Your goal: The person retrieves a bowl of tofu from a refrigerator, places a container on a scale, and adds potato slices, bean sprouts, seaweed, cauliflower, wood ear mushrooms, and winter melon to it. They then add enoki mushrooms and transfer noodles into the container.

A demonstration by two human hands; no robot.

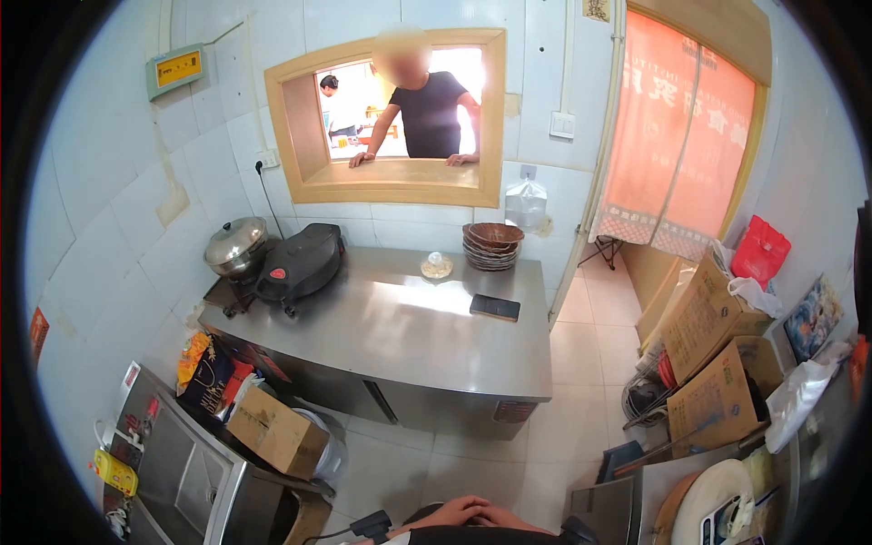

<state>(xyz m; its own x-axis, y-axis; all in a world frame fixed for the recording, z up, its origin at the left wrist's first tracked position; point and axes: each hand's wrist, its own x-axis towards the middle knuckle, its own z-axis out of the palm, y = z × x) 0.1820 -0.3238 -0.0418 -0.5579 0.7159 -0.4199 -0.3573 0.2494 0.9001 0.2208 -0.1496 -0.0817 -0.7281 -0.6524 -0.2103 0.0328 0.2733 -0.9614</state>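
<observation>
At the bottom middle of the head view, my left hand (460,511) lies against my right hand (501,516) in front of my body. The fingers of both meet and partly cover each other, so whether they are open or closed is hidden. No object shows in either hand. Ahead of them is a steel counter (409,354), with a black phone (495,308), a small lidded glass jar (436,265), a stack of brown baskets (492,246), a black electric pan (300,265) and a lidded steel pot (238,247) on or beside it.
A person (431,113) leans at the wall window (391,193). A steel sink (195,477) and cardboard box (275,431) stand left. On the right are stacked boxes (713,400), a broom (620,461), a round board (690,504) and a curtained doorway (672,136).
</observation>
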